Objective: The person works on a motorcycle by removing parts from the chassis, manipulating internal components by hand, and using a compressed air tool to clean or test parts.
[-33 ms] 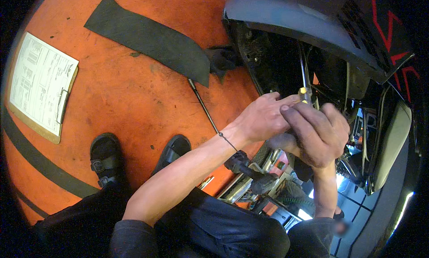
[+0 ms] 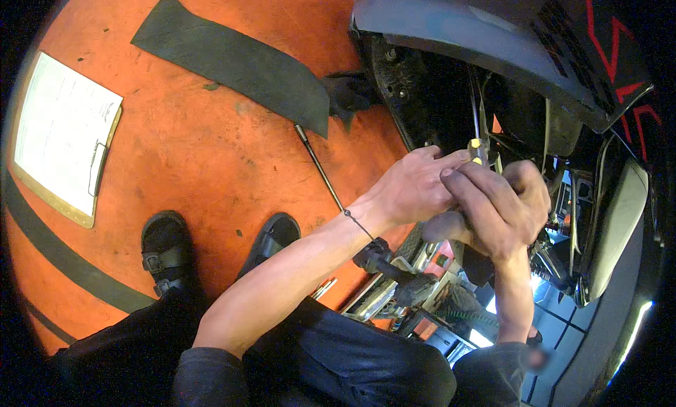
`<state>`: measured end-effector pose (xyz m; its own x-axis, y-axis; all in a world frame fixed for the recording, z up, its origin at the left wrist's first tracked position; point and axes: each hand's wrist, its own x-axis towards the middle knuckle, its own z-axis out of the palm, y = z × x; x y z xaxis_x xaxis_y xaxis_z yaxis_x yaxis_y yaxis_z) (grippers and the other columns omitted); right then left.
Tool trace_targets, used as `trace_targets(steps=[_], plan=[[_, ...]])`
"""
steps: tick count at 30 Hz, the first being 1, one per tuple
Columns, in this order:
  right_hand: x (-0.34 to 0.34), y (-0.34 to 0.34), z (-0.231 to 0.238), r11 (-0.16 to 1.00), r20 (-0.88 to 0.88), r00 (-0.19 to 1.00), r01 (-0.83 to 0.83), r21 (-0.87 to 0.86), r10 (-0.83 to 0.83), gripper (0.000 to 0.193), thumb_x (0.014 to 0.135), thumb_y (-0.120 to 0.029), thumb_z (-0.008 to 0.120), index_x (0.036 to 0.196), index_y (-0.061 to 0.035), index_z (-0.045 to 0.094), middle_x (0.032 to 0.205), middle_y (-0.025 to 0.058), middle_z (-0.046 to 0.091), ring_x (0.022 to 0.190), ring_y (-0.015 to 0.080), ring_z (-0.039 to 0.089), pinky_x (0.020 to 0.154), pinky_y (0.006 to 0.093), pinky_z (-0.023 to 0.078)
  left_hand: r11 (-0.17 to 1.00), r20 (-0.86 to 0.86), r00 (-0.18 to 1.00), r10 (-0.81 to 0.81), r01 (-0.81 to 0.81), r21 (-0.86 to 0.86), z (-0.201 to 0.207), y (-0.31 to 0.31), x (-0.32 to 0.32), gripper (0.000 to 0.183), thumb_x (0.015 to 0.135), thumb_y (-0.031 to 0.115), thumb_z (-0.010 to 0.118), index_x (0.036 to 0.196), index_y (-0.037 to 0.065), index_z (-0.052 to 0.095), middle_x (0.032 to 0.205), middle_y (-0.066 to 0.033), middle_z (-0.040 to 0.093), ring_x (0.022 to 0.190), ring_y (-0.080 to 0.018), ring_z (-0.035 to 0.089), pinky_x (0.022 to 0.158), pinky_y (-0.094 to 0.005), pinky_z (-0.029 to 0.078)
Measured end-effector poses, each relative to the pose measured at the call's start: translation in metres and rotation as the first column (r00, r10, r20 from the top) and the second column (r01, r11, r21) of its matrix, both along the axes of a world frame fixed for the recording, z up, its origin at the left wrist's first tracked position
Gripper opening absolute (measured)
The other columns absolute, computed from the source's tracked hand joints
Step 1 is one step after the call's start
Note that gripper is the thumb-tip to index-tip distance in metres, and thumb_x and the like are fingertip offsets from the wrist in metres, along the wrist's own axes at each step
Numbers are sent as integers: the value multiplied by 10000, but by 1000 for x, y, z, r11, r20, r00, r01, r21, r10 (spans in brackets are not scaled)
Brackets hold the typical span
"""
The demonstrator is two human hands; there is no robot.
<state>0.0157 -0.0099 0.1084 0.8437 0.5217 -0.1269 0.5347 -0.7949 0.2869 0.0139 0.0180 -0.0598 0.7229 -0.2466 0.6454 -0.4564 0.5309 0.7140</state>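
Note:
A screwdriver [image 2: 477,152] with a yellow-and-dark handle and a slim metal shaft points into the dark opening under a vehicle's grey-black body panel [image 2: 451,30]. Its tip is lost in the shadow. My right hand [image 2: 500,206] is closed around the handle end, fingers curled. Against it, from the left, my left hand [image 2: 415,185] is closed too, its fingertips at the handle near the shaft. Part of the handle is hidden by my fingers. A thin dark bracelet circles my left wrist.
On the orange floor [image 2: 204,153] lie a dark mat strip [image 2: 232,62], a thin metal rod [image 2: 320,167] partly behind my left forearm, and a clipboard with papers [image 2: 63,139]. Black cloth [image 2: 348,94] lies beside the vehicle. Below my hands stands a cluttered tool tray [image 2: 429,266].

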Motion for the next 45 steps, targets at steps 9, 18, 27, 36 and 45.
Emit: trace_targets(steps=[9,18,27,36,45], plan=[[-55,13,29,588,537,817,-334,737,-209,264,781,-195,571,596,-208,383,578,-67,390,580,109,429,577,269,351,976,211,971,113,-148,162,11,1,5,231,811,140,529,1021,108,619,1150,-5,595,1165,-131,523,586,-273,443],[-3,-20,-12,781,-115,993,78,619,-8,219,679,-180,643,615,-21,506,662,80,504,611,242,491,599,400,454,975,175,973,150,-175,135,8,-2,3,143,785,157,542,909,107,592,1056,18,587,1148,-120,513,590,-273,433],[28,-42,-28,834,-189,961,-67,548,201,421,855,-328,618,627,15,529,615,106,519,552,253,546,517,367,476,990,152,981,118,-127,53,-3,-1,1,76,675,183,589,730,130,587,824,19,558,931,-145,548,594,-310,425],[49,-39,-45,804,-211,963,-10,594,168,142,668,-98,638,662,36,591,576,96,486,509,228,477,483,334,366,996,-22,999,-28,29,78,-4,-6,-12,70,751,171,595,783,108,598,800,-52,609,783,-216,628,605,-367,459],[58,-50,-44,919,-198,973,-28,392,114,363,698,-216,732,526,-88,439,485,45,377,418,216,437,386,336,332,998,-108,993,47,-52,-42,1,-5,-8,88,725,81,655,794,55,607,753,-91,593,732,-273,604,616,-384,485]])
